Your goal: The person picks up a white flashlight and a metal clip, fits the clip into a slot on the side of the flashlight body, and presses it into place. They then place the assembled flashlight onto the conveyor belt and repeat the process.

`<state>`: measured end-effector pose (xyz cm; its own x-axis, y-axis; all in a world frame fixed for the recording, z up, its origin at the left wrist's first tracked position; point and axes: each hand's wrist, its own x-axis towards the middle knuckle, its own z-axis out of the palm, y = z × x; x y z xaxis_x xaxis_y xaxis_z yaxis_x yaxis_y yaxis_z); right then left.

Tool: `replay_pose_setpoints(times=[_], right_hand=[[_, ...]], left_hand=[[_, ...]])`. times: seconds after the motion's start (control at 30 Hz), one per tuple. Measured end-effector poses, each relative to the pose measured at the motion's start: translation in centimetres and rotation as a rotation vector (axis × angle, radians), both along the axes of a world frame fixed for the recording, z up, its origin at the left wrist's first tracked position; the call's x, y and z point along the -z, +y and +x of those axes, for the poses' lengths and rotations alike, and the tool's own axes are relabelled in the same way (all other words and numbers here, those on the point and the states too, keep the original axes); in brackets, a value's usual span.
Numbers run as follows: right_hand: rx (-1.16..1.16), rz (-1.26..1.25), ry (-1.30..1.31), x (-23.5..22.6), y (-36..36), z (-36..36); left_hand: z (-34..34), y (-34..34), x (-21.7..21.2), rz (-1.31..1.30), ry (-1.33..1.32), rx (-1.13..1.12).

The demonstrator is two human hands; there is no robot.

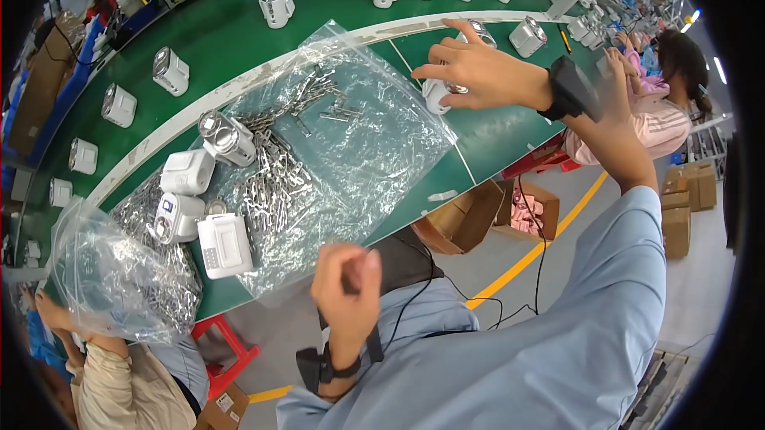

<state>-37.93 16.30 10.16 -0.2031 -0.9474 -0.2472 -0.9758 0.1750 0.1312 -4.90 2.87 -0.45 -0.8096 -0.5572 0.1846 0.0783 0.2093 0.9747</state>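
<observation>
My right hand (486, 71) reaches across the green table to a white device with rounded sides (437, 98). The thumb lies against its near side and the other fingers arch over its top. Just beyond those fingers, a second device (480, 33) is partly covered. My left hand (347, 290) is raised before the table edge, its fingers curled; whatever is inside them, if anything, is hidden. Between the hands lies a clear plastic bag (390, 159) with many small metal clips (275, 183). Several white devices, one of them lying face-on (225, 245), cluster left of the clips.
A pale rail (239, 83) curves along the table, with spaced devices (276, 3) beyond it. Another clip-filled bag (111, 270) is at left, near a co-worker's hand (52, 312). Cardboard boxes (462, 219) and a red stool (227, 354) stand below; another person (669, 103) sits right.
</observation>
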Motion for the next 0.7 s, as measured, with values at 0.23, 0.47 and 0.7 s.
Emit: replay_pose_setpoints(times=[0.23,0.47,0.7], right_hand=[[-0.131,-0.150,-0.047,-1.6,0.5,1.6],[-0.421,-0.271,-0.137,-8.6,-3.4,8.6],[0.227,-0.666,-0.476,4.6,-9.7,6.5]], left_hand=[[-10.8,2.1,-1.8,-0.415,0.128,-0.017],[-12.9,-0.2,-3.8,0.313,0.287,0.466],[-4.6,-1.5,-1.9,1.040,0.318,0.424]])
